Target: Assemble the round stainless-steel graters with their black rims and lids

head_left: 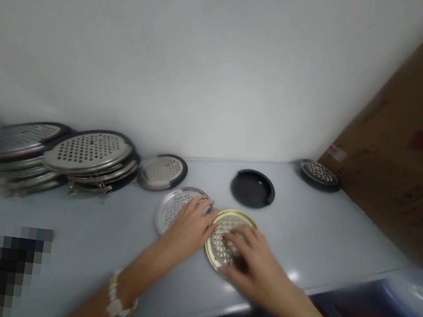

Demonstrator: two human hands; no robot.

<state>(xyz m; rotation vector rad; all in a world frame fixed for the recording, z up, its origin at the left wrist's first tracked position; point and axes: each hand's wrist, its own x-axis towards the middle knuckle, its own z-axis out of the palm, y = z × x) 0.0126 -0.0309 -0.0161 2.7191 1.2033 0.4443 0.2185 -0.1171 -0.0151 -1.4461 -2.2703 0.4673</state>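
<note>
- The right hand [260,262] lies on the gold disc [220,244]. Its fingers are spread and a little curved over the holes, and I see no pinch.
- The left hand [187,232] rests on the silver disc [172,210], at its right side. Its fingers are close together, but I cannot tell if they pinch the rim.
- Both discs lie flat on the table [321,234], just beside each other, near the front edge.
- Each disc seems thin, light and stiff, made of metal with many holes. It may slide on the smooth top, so the rim is likely the best place to take hold.
- The discs are round, so they have no long axis. Their holed faces point up.
- A bracelet [117,296] sits on the left wrist.
- Farther on the table are a black disc [253,188], a black-rimmed disc [162,172] and, in the far right corner, a dark-rimmed disc [319,173].
- At the left, two leaning stacks [88,153] of similar discs stand against the wall [170,55].
- Brown cardboard [401,151] stands at the right.
</note>
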